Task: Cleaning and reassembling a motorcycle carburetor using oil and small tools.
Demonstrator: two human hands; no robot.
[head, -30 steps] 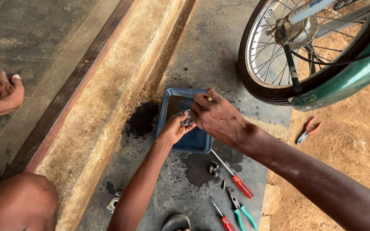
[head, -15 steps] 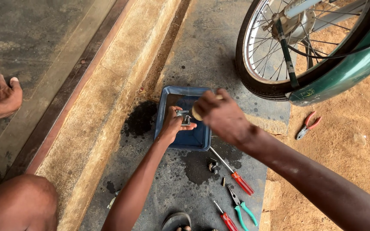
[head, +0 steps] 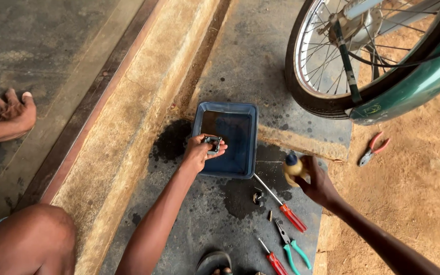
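Left hand (head: 198, 153) at frame centre, fingers closed around a small grey metal part (head: 213, 143), held over the left rim of the blue plastic tray (head: 250, 133); dark liquid inside the tray

Right hand (head: 315, 179) just right of the tray's lower right corner, fingers wrapped around a small yellow bottle with a blue cap (head: 293, 167), slightly blurred

Below the tray, on the dark stained concrete slab (head: 240, 56): a red-handled screwdriver (head: 282, 204) lying diagonally, its tip close to the tray's lower edge; small dark metal bits (head: 258, 197) just left of its shaft; green-handled pliers (head: 292, 248) and a second red-handled screwdriver (head: 273, 260) near the bottom edge of the frame

Upper right: bicycle wheel (head: 327, 61) with spokes and a green mudguard (head: 413, 81), standing on the slab's edge

Right side, on the reddish sand: red-handled pliers (head: 373, 149), well apart from the tray

Far left: another hand (head: 10, 109) resting on the concrete; lower left, a bare knee (head: 31, 239)

Bottom centre: the toe of a sandal (head: 213, 263), partly cut off by the frame
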